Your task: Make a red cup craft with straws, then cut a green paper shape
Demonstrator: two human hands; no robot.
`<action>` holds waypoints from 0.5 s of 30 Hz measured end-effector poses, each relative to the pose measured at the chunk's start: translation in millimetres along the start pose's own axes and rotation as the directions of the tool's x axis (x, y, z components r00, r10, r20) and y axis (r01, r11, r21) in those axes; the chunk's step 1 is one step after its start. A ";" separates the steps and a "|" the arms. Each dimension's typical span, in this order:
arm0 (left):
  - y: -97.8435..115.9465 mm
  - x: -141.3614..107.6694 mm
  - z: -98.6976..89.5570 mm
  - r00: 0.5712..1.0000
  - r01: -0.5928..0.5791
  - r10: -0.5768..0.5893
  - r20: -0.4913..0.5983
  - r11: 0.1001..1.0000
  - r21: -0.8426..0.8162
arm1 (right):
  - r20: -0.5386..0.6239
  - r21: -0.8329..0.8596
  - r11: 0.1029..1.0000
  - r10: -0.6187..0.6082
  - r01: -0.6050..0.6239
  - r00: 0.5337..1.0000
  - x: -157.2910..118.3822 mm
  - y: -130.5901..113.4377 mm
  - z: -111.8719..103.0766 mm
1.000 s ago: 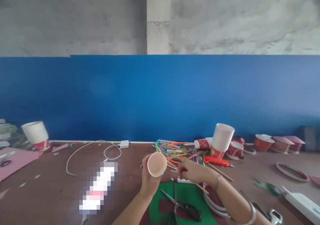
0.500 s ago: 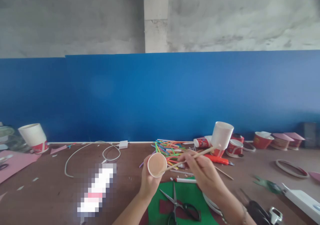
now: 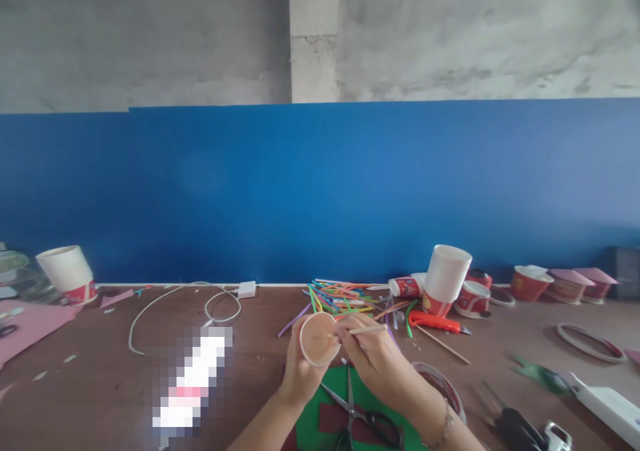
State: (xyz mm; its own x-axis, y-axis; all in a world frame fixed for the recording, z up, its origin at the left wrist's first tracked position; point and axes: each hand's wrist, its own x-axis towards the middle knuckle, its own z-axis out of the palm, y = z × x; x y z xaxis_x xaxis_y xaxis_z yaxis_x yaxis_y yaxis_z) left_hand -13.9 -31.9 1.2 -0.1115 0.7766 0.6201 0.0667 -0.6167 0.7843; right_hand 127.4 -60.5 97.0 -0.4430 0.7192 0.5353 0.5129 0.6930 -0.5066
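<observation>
Left fingers [image 3: 294,349] gripping a paper cup [image 3: 315,341], right fingers [image 3: 354,339] pinching a wooden stick [image 3: 370,329]
cup's plain beige inside, mouth right by the right fingers

Two bare forearms rise from the bottom edge and lean toward each other. The bare left forearm [image 3: 267,421] slants up to the right, the wrist roughly in line with it, and the bare left hand [image 3: 300,374] is raised, its fingers curved in a rounded grip. The bare right forearm [image 3: 425,407] slants up to the left. The bare right hand [image 3: 373,357] turns its back upward, thumb and fingers drawn together in a pinch pointing left. The fingertips come close to the left hand.
</observation>
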 end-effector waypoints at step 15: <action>10.1 -4.2 9.4 0.988 0.153 -0.138 0.071 0.938 -0.311 | 0.110 -0.210 0.964 -0.140 0.160 0.984 1.7 -7.3 14.5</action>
State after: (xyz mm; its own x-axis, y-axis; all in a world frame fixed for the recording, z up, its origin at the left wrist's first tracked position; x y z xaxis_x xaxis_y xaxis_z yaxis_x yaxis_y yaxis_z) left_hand -3.5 -40.1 6.7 -0.0489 0.8613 0.5057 -0.2630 -0.4996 0.8254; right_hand 112.2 -63.6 91.8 -0.5882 0.6163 0.5237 0.5780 0.7733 -0.2608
